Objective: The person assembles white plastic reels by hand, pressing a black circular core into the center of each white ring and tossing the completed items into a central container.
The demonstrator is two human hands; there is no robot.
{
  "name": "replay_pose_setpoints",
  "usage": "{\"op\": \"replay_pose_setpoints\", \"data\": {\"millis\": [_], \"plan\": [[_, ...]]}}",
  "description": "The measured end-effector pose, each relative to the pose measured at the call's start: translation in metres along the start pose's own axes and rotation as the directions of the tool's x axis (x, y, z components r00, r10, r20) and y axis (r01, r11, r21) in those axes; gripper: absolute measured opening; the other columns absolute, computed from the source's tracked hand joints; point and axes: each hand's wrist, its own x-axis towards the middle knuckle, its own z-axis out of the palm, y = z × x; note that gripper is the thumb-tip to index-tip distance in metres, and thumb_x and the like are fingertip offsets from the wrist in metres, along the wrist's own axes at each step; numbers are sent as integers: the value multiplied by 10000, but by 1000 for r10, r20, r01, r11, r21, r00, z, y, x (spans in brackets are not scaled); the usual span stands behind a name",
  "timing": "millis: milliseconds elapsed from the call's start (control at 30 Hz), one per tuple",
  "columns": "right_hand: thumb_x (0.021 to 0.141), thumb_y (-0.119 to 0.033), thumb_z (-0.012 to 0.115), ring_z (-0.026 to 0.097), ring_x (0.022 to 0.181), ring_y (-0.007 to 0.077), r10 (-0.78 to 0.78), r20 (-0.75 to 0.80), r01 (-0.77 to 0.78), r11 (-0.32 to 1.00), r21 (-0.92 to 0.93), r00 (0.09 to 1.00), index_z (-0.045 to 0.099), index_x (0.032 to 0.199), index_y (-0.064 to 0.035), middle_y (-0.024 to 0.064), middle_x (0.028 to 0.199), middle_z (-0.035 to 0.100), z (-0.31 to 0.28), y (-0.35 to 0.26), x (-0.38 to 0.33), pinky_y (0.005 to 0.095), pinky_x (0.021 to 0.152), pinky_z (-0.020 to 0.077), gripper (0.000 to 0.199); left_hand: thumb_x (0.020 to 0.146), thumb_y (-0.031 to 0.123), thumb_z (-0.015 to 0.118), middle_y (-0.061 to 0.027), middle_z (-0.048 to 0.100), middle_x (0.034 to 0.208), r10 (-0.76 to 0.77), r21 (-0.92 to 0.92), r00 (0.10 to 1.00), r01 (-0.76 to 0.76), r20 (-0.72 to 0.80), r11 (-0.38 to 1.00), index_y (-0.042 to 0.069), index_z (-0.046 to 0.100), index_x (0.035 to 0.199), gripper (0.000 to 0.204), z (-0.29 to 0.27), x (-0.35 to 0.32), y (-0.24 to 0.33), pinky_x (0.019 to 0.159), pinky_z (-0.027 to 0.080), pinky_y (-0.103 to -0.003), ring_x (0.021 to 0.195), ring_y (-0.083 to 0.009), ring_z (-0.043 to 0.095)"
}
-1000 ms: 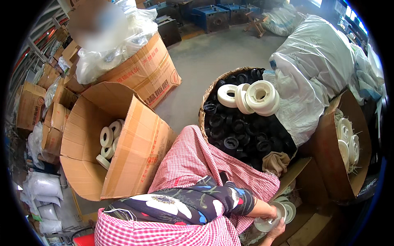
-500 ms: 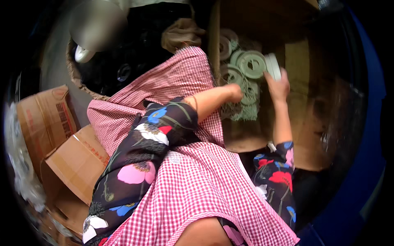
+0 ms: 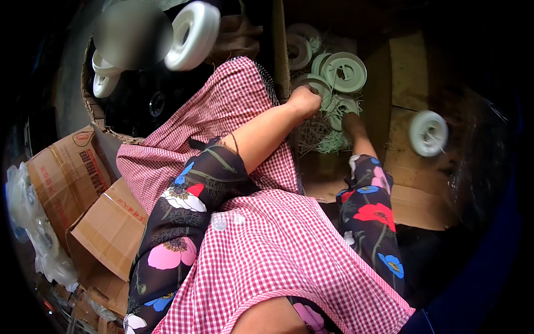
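White, spool-like plastic rings (image 3: 345, 72) lie piled with thin plastic scraps (image 3: 325, 142) in an open cardboard box ahead of me. My left hand (image 3: 305, 102) is closed at the near edge of a ring (image 3: 312, 83); its curled fingers hide what they grip, if anything. Beside it, my right hand (image 3: 351, 123) reaches down at a lower ring (image 3: 340, 110). That hand is dark and partly hidden, so its fingers do not show. Apart from both hands, another white ring (image 3: 428, 133) appears over the box's right side, with a thin strand hanging from it.
At the upper left, a large white ring (image 3: 193, 36) appears close above a container lined with black plastic (image 3: 130, 108). More white rings (image 3: 104, 84) are at its left edge. Cardboard boxes (image 3: 69, 172) and clear plastic wrap (image 3: 47, 239) stand at my left.
The white ring that was in my right hand is out of it, and that hand has moved down and left. My left hand has moved up. A large ring has appeared at the upper left.
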Motion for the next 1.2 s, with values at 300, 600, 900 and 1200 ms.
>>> {"op": "replay_pose_setpoints", "data": {"millis": [300,600,900,1200], "plan": [[753,-134,566,648,773,335,-282,-334,233,956,-178,899,682,754,-38,173,833,668,86,45,-3,424,672,494,151,806,238,578,-226,605,1126,-4,117,999,0,37,993,-3,542,1202,464,4,4,6,883,452,-393,1061,-341,578],[854,-87,567,515,555,117,36,-121,125,-181,976,992,641,932,28,50,658,598,17,-10,-140,258,517,405,158,799,294,634,-172,632,1072,122,371,992,-128,41,920,-38,574,1144,483,1,-2,11,847,474,-330,965,-237,608],[850,-44,562,605,900,251,216,-434,347,346,872,874,606,1094,63,151,969,654,6,-24,-144,314,818,455,269,820,129,673,-112,646,973,388,79,828,-455,405,887,-12,586,1121,343,4,-16,9,790,493,-284,890,-166,597],[681,-429,753,378,1207,292,-55,-928,494,857,145,368,509,1228,-95,89,1234,496,-59,-74,-183,478,991,250,686,896,126,452,-202,577,1068,108,-713,994,-53,32,699,-54,459,1216,368,-12,-7,33,812,505,-432,952,-328,586]]}}
